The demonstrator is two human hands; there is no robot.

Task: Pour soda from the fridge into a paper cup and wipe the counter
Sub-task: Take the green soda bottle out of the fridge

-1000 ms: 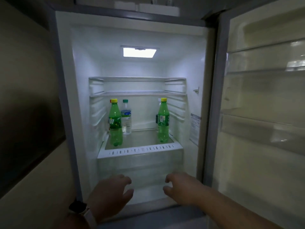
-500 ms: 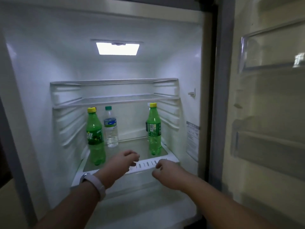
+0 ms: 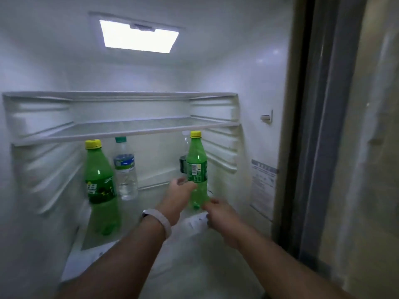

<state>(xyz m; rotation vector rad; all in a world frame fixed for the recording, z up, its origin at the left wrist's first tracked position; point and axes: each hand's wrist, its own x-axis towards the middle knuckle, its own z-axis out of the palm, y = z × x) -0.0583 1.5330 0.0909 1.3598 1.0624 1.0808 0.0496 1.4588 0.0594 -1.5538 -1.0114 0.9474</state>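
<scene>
Inside the open fridge, two green soda bottles with yellow caps stand on the lower shelf (image 3: 151, 186): one at the left (image 3: 100, 180), one at the right (image 3: 197, 167). My left hand (image 3: 178, 196), with a white wristband, is at the lower left side of the right soda bottle, fingers curled against it. My right hand (image 3: 218, 212) sits just below and right of that bottle's base, fingers loosely bent, holding nothing. The bottle stands upright on the shelf.
A clear water bottle (image 3: 125, 169) with a green cap stands beside the left soda bottle. Another clear bottle is partly hidden behind the right one. Two bare glass shelves (image 3: 121, 129) sit above. The open fridge door (image 3: 367, 147) is on the right.
The view moved closer into the fridge. Both hands reached forward and up from the shelf's front edge to the right soda bottle.
</scene>
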